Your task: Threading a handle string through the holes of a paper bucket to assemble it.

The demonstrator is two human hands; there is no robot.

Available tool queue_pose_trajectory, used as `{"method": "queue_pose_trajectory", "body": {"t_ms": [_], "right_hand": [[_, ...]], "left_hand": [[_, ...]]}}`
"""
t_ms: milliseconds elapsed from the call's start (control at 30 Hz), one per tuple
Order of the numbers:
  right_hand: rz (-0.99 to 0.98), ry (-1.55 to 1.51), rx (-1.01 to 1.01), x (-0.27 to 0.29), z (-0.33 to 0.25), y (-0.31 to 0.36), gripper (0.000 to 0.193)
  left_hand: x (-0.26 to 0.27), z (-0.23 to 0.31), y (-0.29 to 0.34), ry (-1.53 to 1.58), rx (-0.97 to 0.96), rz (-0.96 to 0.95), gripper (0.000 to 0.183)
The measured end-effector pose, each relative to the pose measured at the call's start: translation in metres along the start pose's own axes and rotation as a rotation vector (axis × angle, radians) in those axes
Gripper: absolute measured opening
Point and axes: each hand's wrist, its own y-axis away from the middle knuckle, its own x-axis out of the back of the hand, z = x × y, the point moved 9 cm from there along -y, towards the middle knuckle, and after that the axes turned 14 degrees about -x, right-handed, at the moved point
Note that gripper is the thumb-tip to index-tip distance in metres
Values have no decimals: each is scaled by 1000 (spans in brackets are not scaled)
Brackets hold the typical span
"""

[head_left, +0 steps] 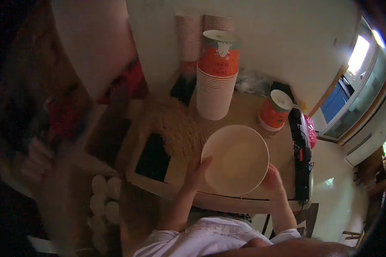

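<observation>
I hold a wide, round, cream-white paper bucket (236, 160) over the front of the table, its open mouth turned toward me. My left hand (196, 171) grips its left side, thumb at the rim. On the opposite side my right hand (272, 177) closes round the wall; most of its fingers are hidden. Beyond the bucket rises a tall stack of nested paper buckets (215, 96), bottoms up, the top one orange with a pale base. A shorter orange paper bucket (273, 113), also bottom up, stands to the right.
Taller pinkish stacks (190, 36) rise by the wall. A brown fibrous heap (180, 128) and a black patch (152, 158) lie left on the table (283, 167). A black power strip (303, 162) with cables runs along the right edge. Several white round pieces (99, 205) sit lower left.
</observation>
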Motion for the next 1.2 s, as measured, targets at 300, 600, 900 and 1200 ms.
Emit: {"method": "queue_pose_trajectory", "body": {"t_ms": [300,600,900,1200], "right_hand": [[309,424,314,10,-53,53,23],[397,1391,710,-129,-101,85,45],[598,1426,455,-74,-78,44,54],[670,1287,513,-71,-61,49,56]], "left_hand": [[-14,46,34,-385,-167,-109,35],[-51,78,14,-521,-533,-398,43],[-25,8,14,-295,-123,-204,31],[-38,87,22,-803,-814,-103,37]]}}
